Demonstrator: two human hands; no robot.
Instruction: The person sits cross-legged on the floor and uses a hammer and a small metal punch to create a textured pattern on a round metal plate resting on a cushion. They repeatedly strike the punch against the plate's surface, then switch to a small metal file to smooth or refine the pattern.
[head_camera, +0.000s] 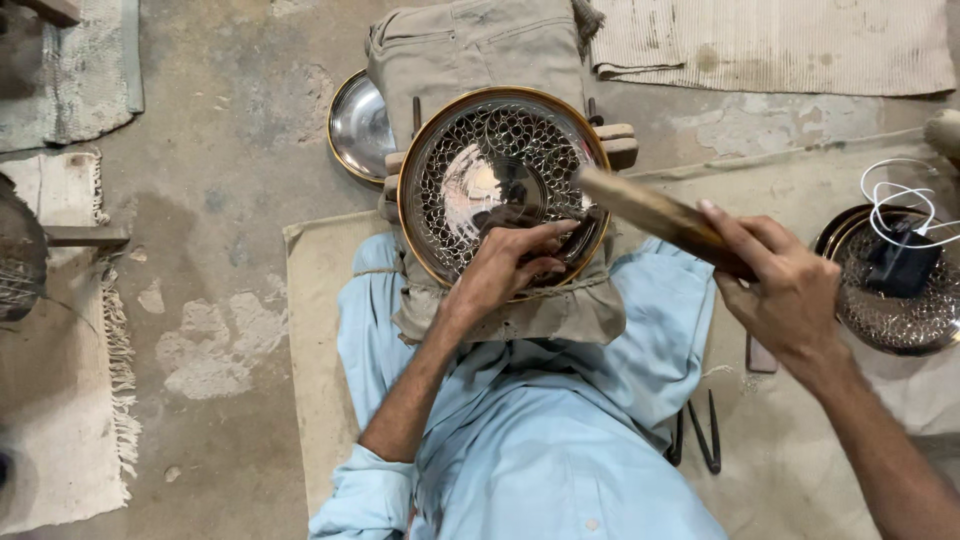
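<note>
A round metal plate (480, 135) with a brass rim and a fine engraved net pattern lies on a cloth-covered block in front of me. My left hand (505, 265) rests on the plate's near right edge, fingers pinched around a small dark tool whose tip touches the metal. My right hand (785, 290) is raised to the right of the plate and grips a wooden mallet (650, 212), its blurred head hanging over the plate's right rim.
A plain shiny plate (355, 125) lies behind the block at the left. Another engraved plate (900, 320) at the right holds a dark device with a white cable (900, 195). Dark metal tools (700, 435) lie by my right leg. Mats (770, 45) cover parts of the concrete floor.
</note>
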